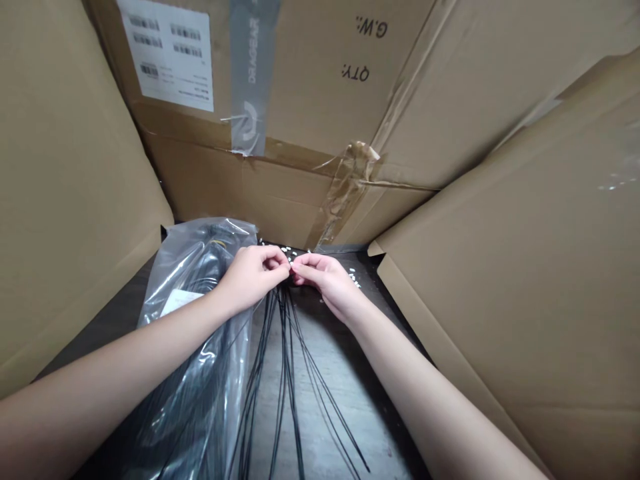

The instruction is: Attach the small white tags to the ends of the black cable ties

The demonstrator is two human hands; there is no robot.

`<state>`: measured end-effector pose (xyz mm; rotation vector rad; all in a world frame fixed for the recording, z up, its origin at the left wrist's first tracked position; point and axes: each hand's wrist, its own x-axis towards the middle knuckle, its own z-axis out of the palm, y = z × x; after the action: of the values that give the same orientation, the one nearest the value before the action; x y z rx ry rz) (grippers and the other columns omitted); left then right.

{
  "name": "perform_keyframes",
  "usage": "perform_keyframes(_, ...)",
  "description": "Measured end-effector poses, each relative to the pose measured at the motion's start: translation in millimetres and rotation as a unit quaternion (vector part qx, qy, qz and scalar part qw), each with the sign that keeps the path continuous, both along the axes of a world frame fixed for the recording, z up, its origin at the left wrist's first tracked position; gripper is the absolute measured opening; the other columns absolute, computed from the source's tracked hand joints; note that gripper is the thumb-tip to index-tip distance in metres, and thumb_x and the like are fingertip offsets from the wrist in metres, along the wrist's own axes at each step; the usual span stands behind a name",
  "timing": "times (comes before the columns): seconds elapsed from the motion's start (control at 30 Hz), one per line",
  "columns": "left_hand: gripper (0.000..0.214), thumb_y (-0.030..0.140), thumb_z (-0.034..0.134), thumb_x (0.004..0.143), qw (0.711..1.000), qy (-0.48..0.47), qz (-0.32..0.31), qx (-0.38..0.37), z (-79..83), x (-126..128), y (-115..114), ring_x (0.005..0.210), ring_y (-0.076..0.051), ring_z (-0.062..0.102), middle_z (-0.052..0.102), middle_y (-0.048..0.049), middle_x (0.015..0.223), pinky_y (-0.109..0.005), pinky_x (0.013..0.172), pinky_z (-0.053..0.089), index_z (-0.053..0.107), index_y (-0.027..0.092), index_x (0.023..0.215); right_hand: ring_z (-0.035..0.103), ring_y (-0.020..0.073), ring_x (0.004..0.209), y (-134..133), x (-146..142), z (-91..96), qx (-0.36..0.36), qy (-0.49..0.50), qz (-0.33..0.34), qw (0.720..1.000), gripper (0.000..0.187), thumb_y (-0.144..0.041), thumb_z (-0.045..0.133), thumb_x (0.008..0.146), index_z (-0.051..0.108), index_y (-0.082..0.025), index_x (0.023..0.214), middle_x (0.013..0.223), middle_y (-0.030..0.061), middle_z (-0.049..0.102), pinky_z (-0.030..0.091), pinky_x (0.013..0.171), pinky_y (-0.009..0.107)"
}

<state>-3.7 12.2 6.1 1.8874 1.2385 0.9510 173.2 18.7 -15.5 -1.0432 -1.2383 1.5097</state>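
My left hand [255,275] and my right hand [326,280] meet fingertip to fingertip in the middle, both closed in a pinch. A thin black wire appears to run out from under the left fingers, though its end is hidden there. Between the right thumb and forefinger shows a speck of white, apparently a small white connector piece. Directly below the hands, several black wires [284,373] fan out across the dark table toward me. Small loose white pieces [354,277] lie just beyond and to the right of the fingers.
A clear plastic bag [200,250] of coiled black wires with a white label lies under my left forearm. Cardboard walls enclose the dark tabletop [330,393]: a left panel [60,167], a taped box [310,87] at the back and a right panel [520,267].
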Motion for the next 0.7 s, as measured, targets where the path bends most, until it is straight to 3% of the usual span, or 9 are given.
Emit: perform_keyframes(0.7,0.018,0.025,0.060,0.078,1.000,-0.009,-0.009,0.009,-2.0,-0.1,-0.3,0.064,-0.012,0.057,0.069,0.0001,0.067,-0.024,0.063,0.040,0.074,0.014,0.075,0.053,0.0101,0.067,-1.7,0.2,0.5,-0.008,-0.002,-0.007,1.000,0.042,-0.049,0.093,0.053,0.071,-0.017,0.069,0.069,-0.0010,0.063,0.044,0.071,0.028)
